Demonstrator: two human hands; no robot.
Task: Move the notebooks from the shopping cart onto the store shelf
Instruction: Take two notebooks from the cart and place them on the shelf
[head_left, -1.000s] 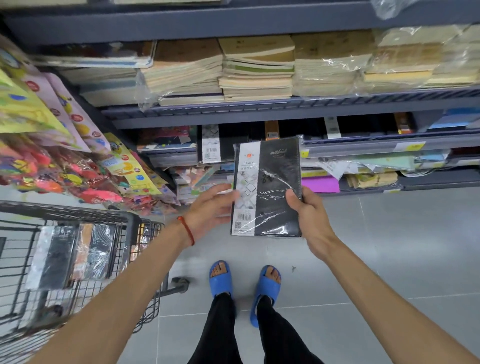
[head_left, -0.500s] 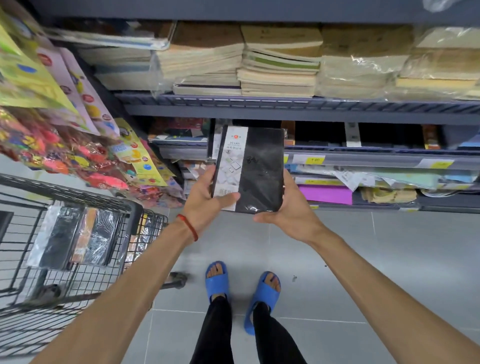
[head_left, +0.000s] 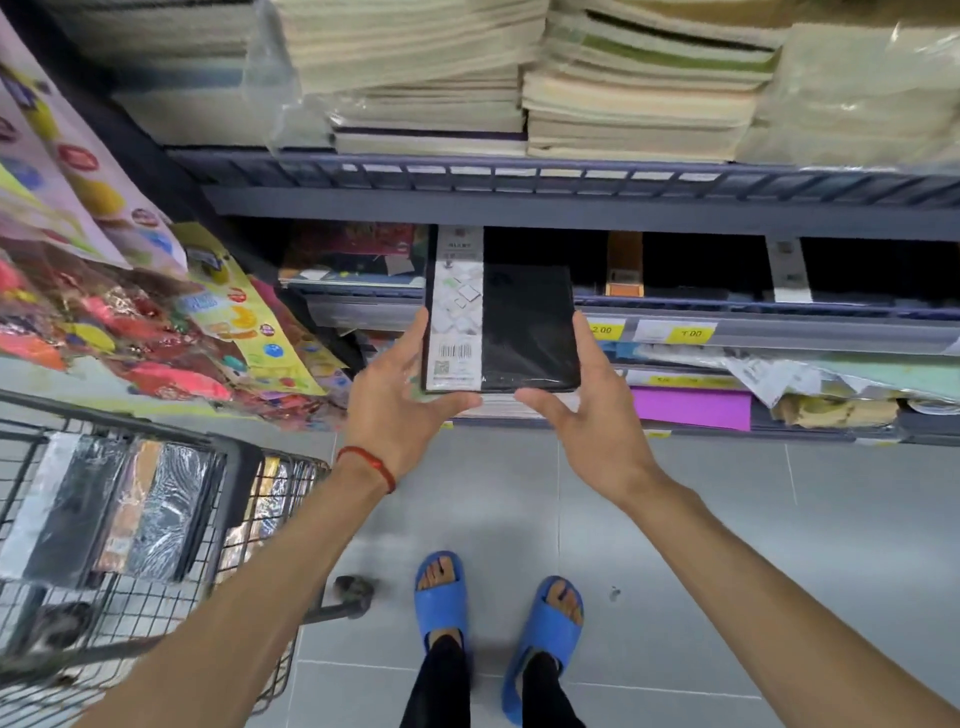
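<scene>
lifted higher and pushed closer to the store shelf (head_left: 571, 210) than a second ago, with the black notebook (head_left: 524, 332) now right in front of the dark gap of the middle row. leaned in nearer too, so bigger-looking paper stacks (head_left: 639, 104) up top.

holding the notebook between both hands, not yet set down. gripping the bottom left corner with the left hand (head_left: 402, 410), fingers up along the white side and thumb tucked under the bottom edge. gripping the bottom right corner with the right hand (head_left: 589, 410) the same way, thumb under, fingers up the side. not spread wide, not a fist, just snug round the corners.

looks light and flat, and stiff enough to stay straight when held by one end. wrapped in shiny plastic (slippery stuff, so easy to let slide). best to keep hold of the two side edges and the bottom, then push flat from the near edge once resting on the row. no need to squeeze hard. not easy to break, though could dent a corner by bumping the grey rail (head_left: 857, 322).

more wrapped notebooks (head_left: 104, 514) left standing in the shopping cart (head_left: 236, 467) on the left, so plenty yet to carry over.
</scene>
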